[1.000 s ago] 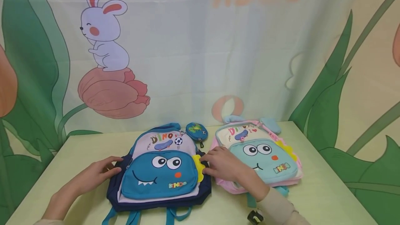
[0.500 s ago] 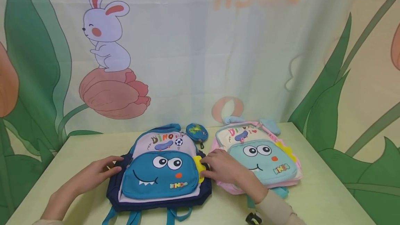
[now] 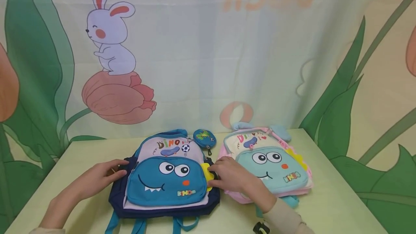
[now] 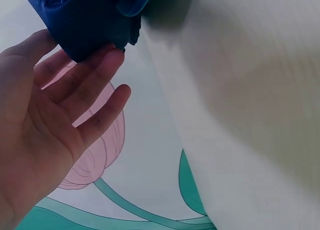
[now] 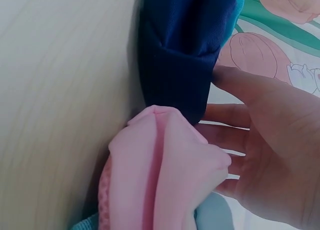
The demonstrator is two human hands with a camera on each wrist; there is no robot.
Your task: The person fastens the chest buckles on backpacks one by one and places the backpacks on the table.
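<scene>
A blue dinosaur backpack (image 3: pixel 166 181) with a navy border lies face up, its printed eyes and smile showing. My left hand (image 3: pixel 99 180) holds its left side; in the left wrist view, thumb and fingers (image 4: pixel 107 65) lie on both sides of a navy corner (image 4: pixel 85 27). On the opposite side my right hand (image 3: pixel 232 174) grips the edge by the yellow spikes (image 3: pixel 208 177). Some right fingertips are hidden behind navy cloth (image 5: pixel 175 80) in the right wrist view. Close beside my right hand lies a pink and mint dinosaur backpack (image 3: pixel 273 170).
A round blue pouch (image 3: pixel 204 138) hangs off the blue backpack's upper right. Teal straps (image 3: pixel 139 225) trail toward the near edge of the pale table (image 3: pixel 328 198). A black buckle (image 3: pixel 261 228) lies under my right forearm. Behind the table hangs a printed curtain (image 3: pixel 182 53).
Both hands stay at the blue backpack's sides. Its lower left edge has shifted slightly outward and away from me. My right thumb sits a little lower over the yellow spikes.
</scene>
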